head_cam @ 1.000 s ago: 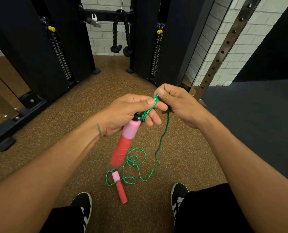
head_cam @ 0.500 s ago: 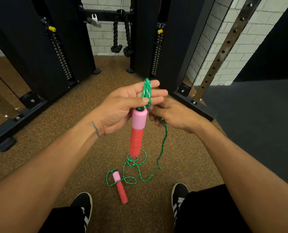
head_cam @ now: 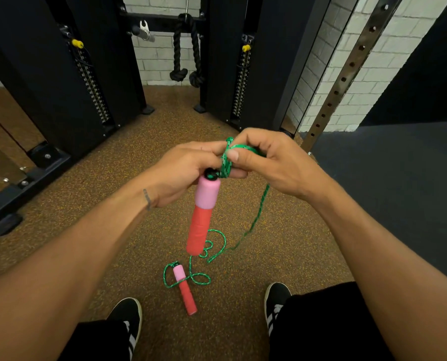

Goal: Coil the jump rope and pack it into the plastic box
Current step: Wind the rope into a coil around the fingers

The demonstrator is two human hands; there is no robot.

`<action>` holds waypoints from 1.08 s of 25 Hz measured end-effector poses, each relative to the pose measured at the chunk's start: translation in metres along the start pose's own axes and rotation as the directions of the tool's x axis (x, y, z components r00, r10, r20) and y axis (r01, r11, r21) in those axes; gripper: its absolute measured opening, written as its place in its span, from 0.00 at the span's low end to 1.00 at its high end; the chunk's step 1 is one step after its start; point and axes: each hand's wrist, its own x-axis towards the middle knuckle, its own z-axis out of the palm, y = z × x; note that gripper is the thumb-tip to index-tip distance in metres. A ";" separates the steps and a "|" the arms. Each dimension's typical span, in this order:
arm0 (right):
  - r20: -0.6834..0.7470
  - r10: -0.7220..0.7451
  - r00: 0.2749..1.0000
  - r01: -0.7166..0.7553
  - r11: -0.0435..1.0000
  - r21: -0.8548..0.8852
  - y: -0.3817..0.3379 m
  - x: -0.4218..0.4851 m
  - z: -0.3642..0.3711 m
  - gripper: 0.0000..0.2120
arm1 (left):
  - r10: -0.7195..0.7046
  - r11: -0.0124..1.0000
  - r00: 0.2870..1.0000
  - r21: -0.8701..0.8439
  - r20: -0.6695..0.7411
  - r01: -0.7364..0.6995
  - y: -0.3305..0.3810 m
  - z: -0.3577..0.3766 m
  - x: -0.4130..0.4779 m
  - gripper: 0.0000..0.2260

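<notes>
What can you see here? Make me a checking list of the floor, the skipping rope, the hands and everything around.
Surface: speckled brown floor.
Job's things: green cord looped at the hands, rest trailing down; first handle hangs, second handle lies on the floor; box not seen.
Clutter: nothing seen.
Grippers: left hand holds the loops; right hand pinches the cord.
Cables: black triceps rope hanging at the back.
Surroundings: weight-stack towers, white brick wall.
</notes>
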 end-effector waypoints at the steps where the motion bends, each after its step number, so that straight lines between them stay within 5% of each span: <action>1: -0.029 -0.008 1.000 0.008 1.000 0.007 0.001 0.001 -0.001 0.08 | -0.012 1.000 0.999 -0.024 0.035 0.013 0.001 0.002 -0.002 0.20; 5: -0.073 0.040 0.997 -0.030 0.990 0.140 0.008 0.004 -0.006 0.03 | -0.016 1.000 0.979 0.000 0.204 0.017 0.002 0.006 -0.005 0.16; 15: 0.012 0.203 0.979 -0.190 0.895 0.404 0.022 0.009 -0.003 0.11 | -0.045 0.994 0.981 -0.093 0.191 0.064 0.004 0.007 -0.006 0.19; 27: 0.162 0.361 0.918 -0.395 0.863 0.315 0.031 0.009 0.010 0.14 | 0.044 0.992 0.999 -0.121 0.026 -0.041 0.006 0.008 -0.001 0.17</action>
